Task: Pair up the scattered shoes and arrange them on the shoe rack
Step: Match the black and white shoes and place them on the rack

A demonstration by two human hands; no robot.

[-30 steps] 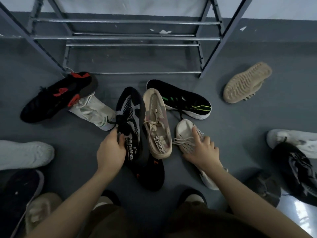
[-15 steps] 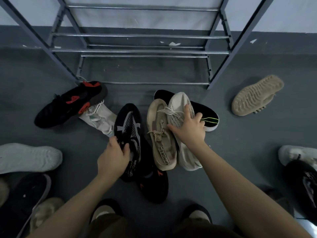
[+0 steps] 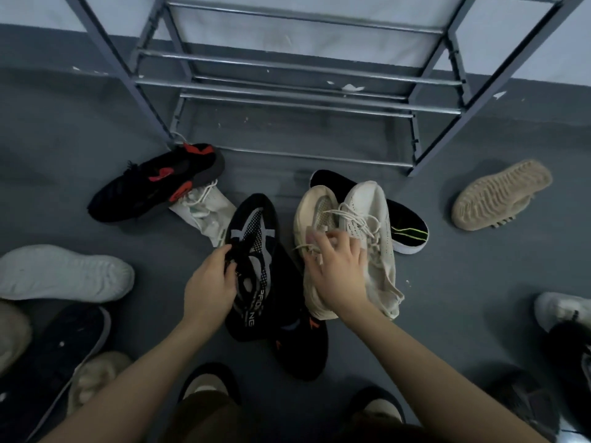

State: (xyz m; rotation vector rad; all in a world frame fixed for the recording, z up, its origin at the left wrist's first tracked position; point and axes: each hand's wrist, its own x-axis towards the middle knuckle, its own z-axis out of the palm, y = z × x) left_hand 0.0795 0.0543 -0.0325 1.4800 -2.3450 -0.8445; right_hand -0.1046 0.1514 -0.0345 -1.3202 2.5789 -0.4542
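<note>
Two beige knit sneakers lie side by side on the grey floor, the left beige sneaker [image 3: 315,206] and the right beige sneaker [image 3: 371,203]. My right hand [image 3: 335,266] lies across both, fingers closing around their collars and laces. My left hand [image 3: 211,286] grips a black-and-white knit sneaker [image 3: 256,231] by its tongue. Under it lies a black shoe with orange marks [image 3: 303,343]. The metal shoe rack [image 3: 287,91] stands just beyond, its bars bare.
A black-and-red sneaker [image 3: 153,183] and a white shoe [image 3: 204,209] lie at the left. A black shoe with green stripes [image 3: 406,225] sits behind the beige pair. A tan shoe, sole up [image 3: 502,193], lies at the right. More shoes ring the floor edges.
My right hand brought the second beige sneaker from the right over beside the first, then shifted its grip back across both collars. My left hand stayed on the black-and-white sneaker. The view tilted up.
</note>
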